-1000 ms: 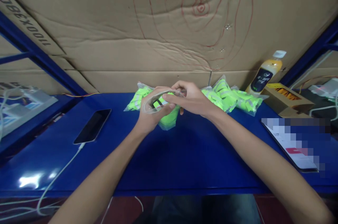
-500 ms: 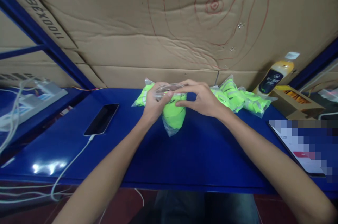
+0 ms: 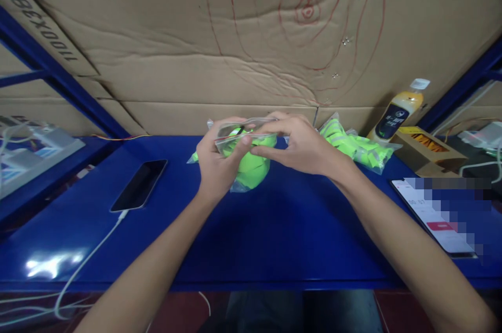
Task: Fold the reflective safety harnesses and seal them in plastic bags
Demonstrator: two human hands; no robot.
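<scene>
Far left of the fingers, a white plastic power strip point(image 3: 50, 152); nearer to them, a flat black phone point(image 3: 139, 185) with a white cable point(image 3: 90, 254) plugged in. With the left hand point(image 3: 217, 163), gripping the rim of a clear plastic bag of neon yellow-green fabric point(image 3: 253, 168), held between both hands' fingers. With the right hand point(image 3: 304, 145), touching the rim's other side; cannot tell if pinched. Right beyond the fingers, similar bagged bundles point(image 3: 353, 147), a white-capped bottle of orange drink point(image 3: 396, 113), a brown cardboard box point(image 3: 441, 158); nearer, a lit phone point(image 3: 431, 213).
</scene>
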